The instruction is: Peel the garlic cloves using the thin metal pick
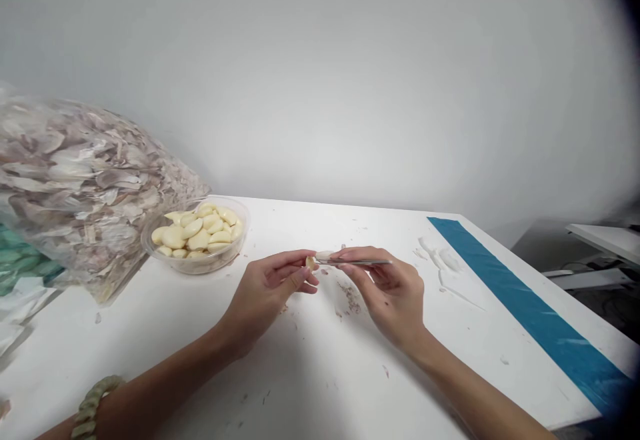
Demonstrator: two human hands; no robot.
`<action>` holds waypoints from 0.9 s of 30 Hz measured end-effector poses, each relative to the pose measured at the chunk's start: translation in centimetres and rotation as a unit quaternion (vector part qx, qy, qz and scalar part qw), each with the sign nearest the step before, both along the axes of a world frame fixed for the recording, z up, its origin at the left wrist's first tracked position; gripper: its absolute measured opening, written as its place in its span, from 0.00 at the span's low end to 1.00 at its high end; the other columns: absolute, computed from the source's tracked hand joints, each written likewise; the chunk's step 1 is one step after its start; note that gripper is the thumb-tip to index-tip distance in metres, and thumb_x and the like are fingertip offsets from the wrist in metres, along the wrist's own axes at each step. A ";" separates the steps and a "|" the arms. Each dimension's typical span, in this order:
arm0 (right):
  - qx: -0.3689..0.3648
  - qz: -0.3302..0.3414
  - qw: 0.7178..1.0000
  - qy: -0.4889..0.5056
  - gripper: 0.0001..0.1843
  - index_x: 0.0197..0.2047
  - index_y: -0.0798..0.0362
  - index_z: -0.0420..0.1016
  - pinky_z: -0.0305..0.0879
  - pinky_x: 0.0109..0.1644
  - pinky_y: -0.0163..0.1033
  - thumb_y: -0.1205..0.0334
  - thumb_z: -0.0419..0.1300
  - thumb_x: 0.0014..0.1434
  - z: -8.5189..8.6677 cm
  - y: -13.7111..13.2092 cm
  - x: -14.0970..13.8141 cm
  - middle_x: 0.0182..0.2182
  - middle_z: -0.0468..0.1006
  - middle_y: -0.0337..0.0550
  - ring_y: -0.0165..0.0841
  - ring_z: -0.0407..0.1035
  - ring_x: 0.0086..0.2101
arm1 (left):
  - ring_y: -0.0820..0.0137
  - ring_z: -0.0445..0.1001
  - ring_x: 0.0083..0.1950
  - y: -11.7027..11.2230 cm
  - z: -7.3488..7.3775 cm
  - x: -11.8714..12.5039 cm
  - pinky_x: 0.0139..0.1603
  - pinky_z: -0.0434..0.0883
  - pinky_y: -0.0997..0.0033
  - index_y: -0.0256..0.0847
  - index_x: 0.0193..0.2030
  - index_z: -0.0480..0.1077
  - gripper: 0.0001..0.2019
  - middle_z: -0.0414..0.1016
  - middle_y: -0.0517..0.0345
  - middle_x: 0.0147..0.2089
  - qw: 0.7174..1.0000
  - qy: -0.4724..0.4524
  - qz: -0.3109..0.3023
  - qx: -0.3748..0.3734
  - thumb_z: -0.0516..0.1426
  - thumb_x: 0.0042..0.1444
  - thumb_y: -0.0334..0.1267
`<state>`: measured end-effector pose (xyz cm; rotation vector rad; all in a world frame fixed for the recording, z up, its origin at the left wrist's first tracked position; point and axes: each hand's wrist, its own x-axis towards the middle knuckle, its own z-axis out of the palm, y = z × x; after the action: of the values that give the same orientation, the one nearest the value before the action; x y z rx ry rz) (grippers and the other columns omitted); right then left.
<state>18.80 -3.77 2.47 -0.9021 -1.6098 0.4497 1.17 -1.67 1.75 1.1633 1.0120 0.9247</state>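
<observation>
White tabletop (320,387) beneath: a garlic clove (311,263) sits pinched in the left hand's (265,300) fingertips, touched by a slim metal pick (357,262) pinched in the right hand's (393,293) fingers. Left of the fingers stand a clear bowl (244,217) of peeled cloves and a plastic bag (75,187) of garlic skins.

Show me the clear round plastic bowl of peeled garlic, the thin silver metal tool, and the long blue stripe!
clear round plastic bowl (197,268): head view, on its front rim.
thin silver metal tool (363,262): head view, on its shaft.
long blue stripe (530,310): head view, on its middle.
</observation>
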 end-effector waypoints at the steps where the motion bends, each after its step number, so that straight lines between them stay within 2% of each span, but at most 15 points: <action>1: 0.029 0.000 0.999 -0.030 0.13 0.41 0.47 0.76 0.75 0.44 0.45 0.74 0.60 0.55 -0.1 0.0 0.1 0.36 0.81 0.39 0.35 0.76 0.39 | 0.70 0.75 0.38 0.0 -0.1 -0.1 0.37 0.70 0.73 0.44 0.47 0.73 0.17 0.78 0.57 0.36 1.000 0.002 -0.011 0.001 0.60 0.51 0.47; 5: 0.087 0.013 0.993 -0.082 0.21 0.45 0.44 0.75 0.75 0.43 0.46 0.78 0.59 0.53 -0.1 0.1 0.5 0.37 0.81 0.38 0.36 0.76 0.39 | 0.73 0.70 0.34 0.2 -0.4 -0.2 0.32 0.65 0.75 0.44 0.46 0.73 0.16 0.74 0.58 0.31 0.999 0.003 -0.036 0.020 0.58 0.52 0.47; 11: 0.080 0.030 0.992 -0.095 0.23 0.46 0.41 0.75 0.76 0.41 0.45 0.77 0.60 0.53 0.2 0.1 0.5 0.38 0.81 0.37 0.36 0.76 0.38 | 0.75 0.63 0.28 0.4 -0.2 -0.2 0.23 0.58 0.77 0.42 0.44 0.73 0.16 0.72 0.59 0.28 0.999 0.010 -0.037 0.014 0.60 0.50 0.46; 19: 0.087 0.029 0.990 -0.107 0.23 0.48 0.41 0.74 0.76 0.41 0.44 0.77 0.59 0.54 0.3 0.0 0.6 0.39 0.81 0.36 0.35 0.76 0.38 | 0.76 0.62 0.28 0.4 -0.4 -0.3 0.22 0.57 0.79 0.42 0.43 0.74 0.15 0.70 0.60 0.28 0.999 0.012 -0.038 0.018 0.60 0.50 0.45; 27: 0.079 0.026 0.985 -0.151 0.18 0.46 0.44 0.75 0.76 0.42 0.42 0.75 0.58 0.56 0.7 0.0 0.7 0.39 0.81 0.38 0.33 0.76 0.38 | 0.76 0.62 0.27 0.5 -0.2 -0.2 0.22 0.57 0.77 0.39 0.44 0.75 0.16 0.69 0.59 0.27 0.998 0.018 -0.047 0.024 0.61 0.49 0.44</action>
<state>19.49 -3.72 3.12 -0.8378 -1.9202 0.2243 0.97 -1.16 1.51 1.2615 0.9607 0.8599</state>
